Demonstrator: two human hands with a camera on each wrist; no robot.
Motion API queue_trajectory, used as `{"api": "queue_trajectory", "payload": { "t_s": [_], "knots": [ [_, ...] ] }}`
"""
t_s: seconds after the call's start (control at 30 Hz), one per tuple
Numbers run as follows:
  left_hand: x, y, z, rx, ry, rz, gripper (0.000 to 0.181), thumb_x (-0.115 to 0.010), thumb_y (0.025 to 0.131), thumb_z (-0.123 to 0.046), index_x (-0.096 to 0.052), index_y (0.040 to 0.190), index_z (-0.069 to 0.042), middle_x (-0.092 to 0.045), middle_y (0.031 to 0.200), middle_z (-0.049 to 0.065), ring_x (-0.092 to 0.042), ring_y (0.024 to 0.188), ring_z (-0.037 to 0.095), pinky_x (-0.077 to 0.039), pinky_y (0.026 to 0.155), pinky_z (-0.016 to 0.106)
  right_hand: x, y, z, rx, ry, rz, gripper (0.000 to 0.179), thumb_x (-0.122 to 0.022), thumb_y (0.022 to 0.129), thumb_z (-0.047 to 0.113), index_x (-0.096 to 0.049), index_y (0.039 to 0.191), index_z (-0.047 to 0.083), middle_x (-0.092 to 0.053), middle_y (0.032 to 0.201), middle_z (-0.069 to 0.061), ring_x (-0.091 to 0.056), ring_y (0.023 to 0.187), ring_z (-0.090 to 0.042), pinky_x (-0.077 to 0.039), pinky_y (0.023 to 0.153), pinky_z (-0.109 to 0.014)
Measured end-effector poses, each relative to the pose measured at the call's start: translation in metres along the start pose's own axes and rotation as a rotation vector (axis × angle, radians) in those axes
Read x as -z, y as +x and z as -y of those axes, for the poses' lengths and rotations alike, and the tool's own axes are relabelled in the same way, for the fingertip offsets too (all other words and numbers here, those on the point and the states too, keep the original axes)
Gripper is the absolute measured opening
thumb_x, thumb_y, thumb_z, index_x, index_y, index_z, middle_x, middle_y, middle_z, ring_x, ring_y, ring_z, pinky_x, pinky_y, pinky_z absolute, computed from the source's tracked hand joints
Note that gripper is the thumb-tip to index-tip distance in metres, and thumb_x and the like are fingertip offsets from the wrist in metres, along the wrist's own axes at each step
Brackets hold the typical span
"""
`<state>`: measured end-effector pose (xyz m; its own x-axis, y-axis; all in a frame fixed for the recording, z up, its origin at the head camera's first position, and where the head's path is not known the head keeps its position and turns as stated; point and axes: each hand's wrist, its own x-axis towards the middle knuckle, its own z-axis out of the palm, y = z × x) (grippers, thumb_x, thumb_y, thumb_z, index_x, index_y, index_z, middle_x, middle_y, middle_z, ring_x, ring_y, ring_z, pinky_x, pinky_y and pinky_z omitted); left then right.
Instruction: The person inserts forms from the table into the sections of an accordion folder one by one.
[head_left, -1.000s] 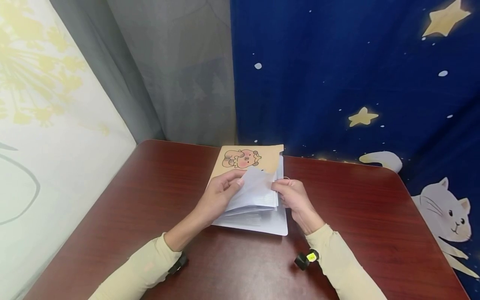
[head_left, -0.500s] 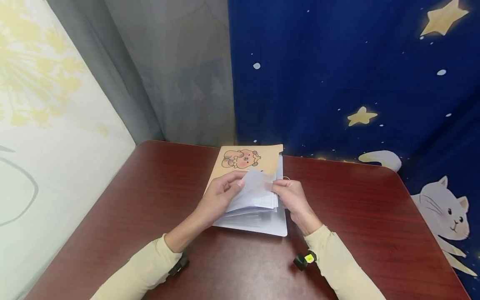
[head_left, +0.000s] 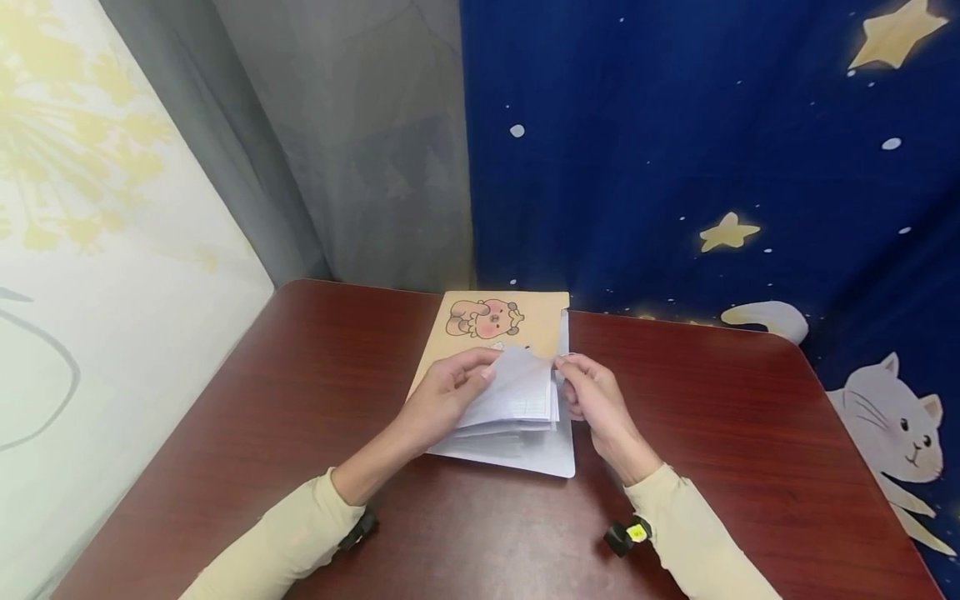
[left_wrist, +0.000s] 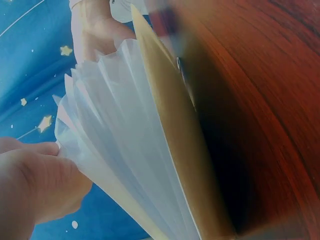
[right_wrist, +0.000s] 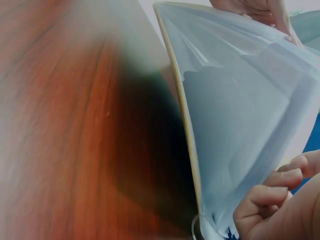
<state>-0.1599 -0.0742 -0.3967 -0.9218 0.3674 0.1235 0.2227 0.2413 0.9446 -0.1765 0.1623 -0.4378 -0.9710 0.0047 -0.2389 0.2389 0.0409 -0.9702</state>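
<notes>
An expanding file folder [head_left: 540, 312] with a tan cover and a cartoon animal lies on the table, its cover pointing away from the person. Translucent pleated pockets [left_wrist: 120, 95] fan out between the covers. The left hand [head_left: 442, 392] pinches the raised front pocket leaf [head_left: 517, 387] at its left side, thumb on top. At that leaf's right corner, the right hand [head_left: 596, 396] pinches the edge between thumb and curled fingers. The right wrist view shows the right hand's bent fingers [right_wrist: 270, 200] beside the pocket edges, with the left hand [right_wrist: 260, 11] beyond.
The dark red wooden table [head_left: 712, 433] extends around the folder. Behind it hang a grey curtain [head_left: 375, 167] and a blue star-patterned curtain [head_left: 600, 183]. A white wall [head_left: 112, 333] stands at the left.
The right hand has shifted slightly right and its fingertips now sit at the leaf's upper right corner. The left hand keeps its grip nearly unmoved.
</notes>
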Motion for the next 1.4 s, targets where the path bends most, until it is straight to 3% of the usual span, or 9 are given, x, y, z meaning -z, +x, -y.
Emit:
{"api": "queue_trajectory", "payload": {
  "t_s": [0.2,0.47,0.63,0.8,1.1,1.4],
  "knots": [
    [-0.006,0.002,0.000,-0.021,0.039,0.068,0.024,-0.053,0.099,-0.025,-0.064,0.120,-0.031,-0.068,0.117,-0.011,-0.064,0.094,0.013,-0.049,0.082,0.025,0.022,-0.009,-0.006,0.017,0.006,-0.001,0.033,-0.054,0.098,0.032,-0.059,0.115,0.004,-0.040,0.058,0.005,-0.034,0.048,-0.009,-0.029,0.047,-0.021],
    [-0.011,0.006,0.004,-0.004,0.155,0.202,0.026,-0.054,0.099,-0.021,-0.064,0.120,-0.032,-0.066,0.118,-0.015,-0.058,0.099,0.007,-0.045,0.088,0.029,0.038,-0.026,-0.010,0.028,-0.064,0.002,0.033,-0.054,0.097,0.033,-0.060,0.112,0.004,-0.042,0.060,0.003,-0.036,0.049,-0.009,-0.031,0.047,-0.020],
    [-0.015,0.008,0.006,0.000,0.197,0.226,0.026,-0.054,0.098,-0.021,-0.064,0.120,-0.033,-0.066,0.118,-0.017,-0.058,0.099,0.006,-0.046,0.089,0.029,0.043,-0.040,-0.007,0.050,-0.142,0.023,0.034,-0.053,0.098,0.031,-0.060,0.113,0.002,-0.045,0.062,0.001,-0.039,0.051,-0.010,-0.034,0.046,-0.021],
    [-0.020,0.007,0.013,-0.003,0.239,0.263,0.026,-0.054,0.098,-0.022,-0.064,0.120,-0.033,-0.066,0.118,-0.017,-0.059,0.098,0.006,-0.047,0.087,0.028,0.047,-0.051,-0.006,0.079,-0.206,0.021,0.026,-0.053,0.098,0.031,-0.063,0.107,0.008,-0.047,0.062,-0.002,-0.041,0.051,-0.011,-0.037,0.045,-0.023],
    [-0.030,0.002,0.020,-0.046,0.412,0.328,0.026,-0.054,0.098,-0.017,-0.066,0.119,-0.026,-0.069,0.114,-0.006,-0.055,0.095,0.010,-0.043,0.085,0.026,0.064,-0.076,-0.001,0.160,-0.262,0.007,0.025,-0.054,0.098,0.032,-0.064,0.104,0.010,-0.049,0.063,-0.004,-0.044,0.049,-0.014,-0.042,0.044,-0.029],
    [-0.041,-0.008,0.025,-0.104,0.586,0.423,0.026,-0.053,0.097,-0.016,-0.066,0.118,-0.027,-0.070,0.108,-0.008,-0.056,0.089,0.006,-0.045,0.084,0.024,0.082,-0.094,-0.010,0.157,-0.381,0.001,0.025,-0.054,0.097,0.038,-0.063,0.105,0.016,-0.060,0.073,-0.014,-0.055,0.058,-0.022,-0.048,0.046,-0.032]
  ]
}}
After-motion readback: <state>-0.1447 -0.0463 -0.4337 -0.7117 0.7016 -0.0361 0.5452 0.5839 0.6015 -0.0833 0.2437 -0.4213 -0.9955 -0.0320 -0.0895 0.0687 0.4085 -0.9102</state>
